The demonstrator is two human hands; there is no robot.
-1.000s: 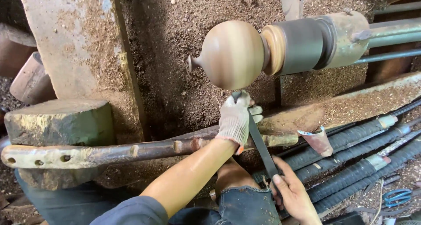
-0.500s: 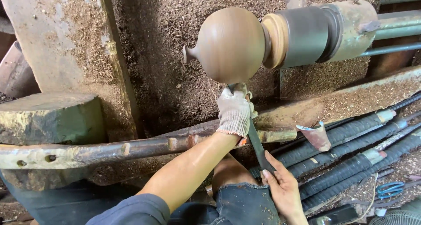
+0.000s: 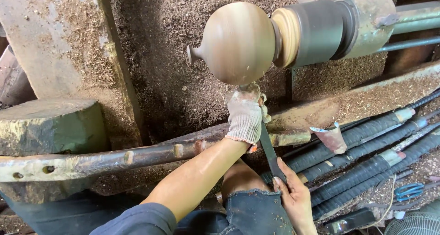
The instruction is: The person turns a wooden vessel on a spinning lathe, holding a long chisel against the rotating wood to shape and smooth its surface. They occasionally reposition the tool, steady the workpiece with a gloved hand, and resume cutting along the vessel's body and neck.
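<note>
A round wooden workpiece (image 3: 238, 42) with a small knob at its left end is mounted on a lathe, held by a dark chuck (image 3: 316, 31). My left hand (image 3: 245, 116), in a knitted work glove, grips the front of a long dark turning tool (image 3: 270, 155) just under the workpiece. It rests on a rusty rest bar (image 3: 137, 155). My bare right hand (image 3: 295, 200) holds the lower end of the same tool near my knee. The tool's tip is hidden behind the glove.
Several long tools with wrapped black handles (image 3: 366, 139) lie at the right. A blue-handled tool (image 3: 410, 189) and a fan guard (image 3: 415, 223) sit at the bottom right. A worn green block (image 3: 50, 125) stands at the left. Sawdust covers the lathe bed.
The view has drawn closer and the workpiece sits higher in it. My gloved hand has crept up towards the underside of the workpiece. Both hands keep hold of the tool.
</note>
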